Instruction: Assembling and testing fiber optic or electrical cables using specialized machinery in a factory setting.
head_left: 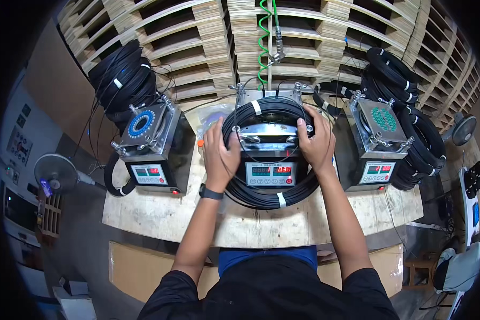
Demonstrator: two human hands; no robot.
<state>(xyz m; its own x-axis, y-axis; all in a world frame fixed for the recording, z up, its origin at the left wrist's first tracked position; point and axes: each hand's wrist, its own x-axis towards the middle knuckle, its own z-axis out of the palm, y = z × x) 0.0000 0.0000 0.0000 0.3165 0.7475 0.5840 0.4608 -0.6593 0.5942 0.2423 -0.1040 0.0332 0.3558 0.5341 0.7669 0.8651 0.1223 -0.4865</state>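
- L hand [221,154] on the coil's L side, fingers bent over the outer edge, thumb inboard: looks like a grasp on the cable, tho the undersides are hidden & pressure I can't tell
- R hand [317,141] opp side, same idea, fingers outside, thumb on the inner rim, apparently gripping too
- The prize itself, the black cable coil [255,200], sits mid-bench [144,213], ringed round the front of the ctr machine [271,145], display panel [269,174] showing thru the middle; touching bench or not, can't tell
- Nice symmetry here, hands approx level: good form IMO, as an even hold L & R should stop the ring tipping or going oval
- Watch the wing nuts [250,138], just inside the ring nr the L thumb: prob the best snag risk on the pitch, so give 'em clearance all round
- Thin loose strand loops across the ring's middle, over the panel: best tucked in w/ the rest so it can't hook the metalwork
- White tape wraps [282,200] at btm & top bind the turns; pref handle the bundle as one, not by single turns, else the lay prob slips
- Firm but soft fingers, pls: squeeze all turns tog, no kinks, wrists straight
- Side machines, blue-ringed plate [141,124] L, green-dotted plate [383,119] R, stand well apart, so elbow room looks OK
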